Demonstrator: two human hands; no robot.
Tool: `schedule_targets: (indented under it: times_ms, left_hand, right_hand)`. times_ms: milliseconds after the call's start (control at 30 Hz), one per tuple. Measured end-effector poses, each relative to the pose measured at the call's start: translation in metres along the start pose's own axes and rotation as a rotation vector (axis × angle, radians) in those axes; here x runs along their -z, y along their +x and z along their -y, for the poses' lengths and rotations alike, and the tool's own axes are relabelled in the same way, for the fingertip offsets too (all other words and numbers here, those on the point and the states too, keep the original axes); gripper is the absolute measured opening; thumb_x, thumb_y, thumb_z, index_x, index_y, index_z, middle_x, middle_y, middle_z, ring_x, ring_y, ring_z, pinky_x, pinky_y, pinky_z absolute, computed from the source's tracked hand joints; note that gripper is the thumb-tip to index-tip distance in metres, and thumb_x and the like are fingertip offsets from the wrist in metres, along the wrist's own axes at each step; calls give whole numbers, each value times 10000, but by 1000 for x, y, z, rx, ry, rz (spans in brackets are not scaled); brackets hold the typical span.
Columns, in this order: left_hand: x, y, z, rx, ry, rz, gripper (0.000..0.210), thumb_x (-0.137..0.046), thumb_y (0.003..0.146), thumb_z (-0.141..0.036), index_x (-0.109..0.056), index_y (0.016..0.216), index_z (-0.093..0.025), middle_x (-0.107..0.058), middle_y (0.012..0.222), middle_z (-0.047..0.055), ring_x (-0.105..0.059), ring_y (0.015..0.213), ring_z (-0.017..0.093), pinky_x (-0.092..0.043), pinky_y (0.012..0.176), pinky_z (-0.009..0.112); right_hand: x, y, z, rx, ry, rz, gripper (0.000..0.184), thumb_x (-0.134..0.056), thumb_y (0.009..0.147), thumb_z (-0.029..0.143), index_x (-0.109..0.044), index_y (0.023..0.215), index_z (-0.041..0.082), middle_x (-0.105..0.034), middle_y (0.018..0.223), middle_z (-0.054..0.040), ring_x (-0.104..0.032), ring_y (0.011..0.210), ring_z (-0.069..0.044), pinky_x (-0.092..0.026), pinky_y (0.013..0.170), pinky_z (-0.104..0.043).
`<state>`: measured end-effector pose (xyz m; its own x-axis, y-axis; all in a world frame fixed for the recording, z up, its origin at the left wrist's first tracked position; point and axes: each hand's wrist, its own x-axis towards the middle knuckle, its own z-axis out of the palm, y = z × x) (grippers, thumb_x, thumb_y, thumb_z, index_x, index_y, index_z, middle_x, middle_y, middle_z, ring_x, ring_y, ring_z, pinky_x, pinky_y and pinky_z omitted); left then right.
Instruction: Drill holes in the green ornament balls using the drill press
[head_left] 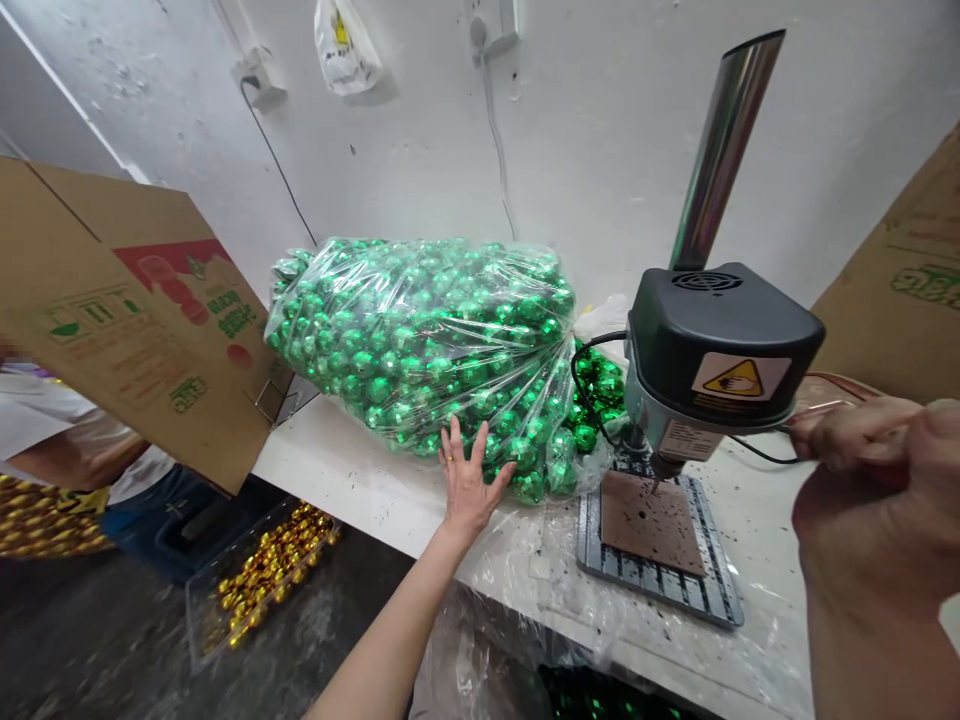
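My left hand (470, 485) is open with its fingers spread, its fingertips against the lower front of a large clear plastic bag (420, 340) full of shiny green faceted balls. A ring shows on one finger. My right hand (877, 490) is closed at the right side of a small bench drill press (724, 350); whatever lies inside its fingers is hidden. A black cable runs from the machine towards that hand. Under the drill chuck, a brown square board (652, 525) with a small dark hole rests on the slotted metal base (712, 600), dark shavings scattered over it.
More loose green balls (596, 395) sit between bag and machine. A cardboard box (142, 300) stands at the left, another carton (900, 270) at the right. Below the white table (337, 470), a clear bin (262, 580) of gold balls is on the floor, near a person's arm (82, 460).
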<state>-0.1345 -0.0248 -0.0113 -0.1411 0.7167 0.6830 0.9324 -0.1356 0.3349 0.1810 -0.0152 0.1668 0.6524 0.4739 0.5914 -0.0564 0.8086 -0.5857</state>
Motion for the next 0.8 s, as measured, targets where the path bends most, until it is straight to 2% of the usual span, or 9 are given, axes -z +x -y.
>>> schedule_targets:
  times_ms: [33,100,200,267,400,500,633,700,800]
  left_hand:
    - [-7,1,-5,25,-10,-5,670,-718,917,-503,-527,1531,-316,-77,1768,126,-82,1605,525,-270,1186,804]
    - [-17,2,-9,44,-35,-19,545,-748,903,-451,-645,1427,-343,-43,1778,67,-4,1603,546,-256,1170,833]
    - [-23,3,-3,36,-71,-30,306,-682,960,-323,-765,1252,-366,-162,1764,9,-6,1622,496,-291,1186,801]
    - [-20,4,6,17,-84,-35,274,-625,990,-266,-798,1179,-363,-281,1730,7,-41,1634,454,-315,1202,766]
    - [-12,6,23,12,-113,-70,251,-600,1005,-276,-817,1122,-326,-521,1592,47,-185,1627,389,-400,1204,689]
    - [-7,8,33,14,-144,-121,255,-576,1018,-307,-815,1103,-284,-677,1418,74,-338,1579,347,-468,1180,637]
    - [-3,7,44,-48,-121,-106,271,-547,1023,-293,-808,1083,-255,-762,1257,69,-537,1447,311,-402,1234,660]
    - [-1,4,46,-81,-81,-53,263,-557,1008,-273,-810,1077,-266,-749,1294,74,-500,1478,331,-386,1234,686]
    - [2,-3,46,-117,-25,23,276,-564,985,-214,-812,1087,-281,-700,1392,85,-304,1592,376,-410,1199,708]
  right_hand:
    - [1,1,-1,16,11,22,501,-698,688,370,-314,405,217,-354,377,61,-390,403,-93,-418,596,-362]
    - [3,1,-4,29,16,52,499,-687,713,356,-305,423,216,-344,378,68,-381,408,-93,-402,582,-354]
    - [5,1,-7,31,6,43,459,-669,730,337,-331,442,221,-345,385,70,-387,414,-99,-396,562,-354]
    - [6,1,-9,48,15,40,439,-659,738,331,-344,452,225,-352,385,71,-389,412,-100,-403,560,-357]
    - [8,1,-10,65,29,38,421,-654,759,308,-364,466,226,-374,399,67,-435,443,-107,-422,574,-354]
    - [8,1,-9,60,45,73,387,-623,777,262,-380,479,217,-389,420,65,-413,438,-99,-378,524,-335]
    - [7,1,-9,52,81,87,338,-613,760,200,-400,498,208,-399,442,63,-414,441,-93,-347,491,-311]
    - [6,0,-10,54,106,89,332,-613,751,176,-399,499,202,-405,446,62,-409,436,-86,-350,488,-300]
    - [6,1,-9,61,125,96,329,-617,760,178,-408,507,195,-403,447,64,-405,427,-79,-354,484,-290]
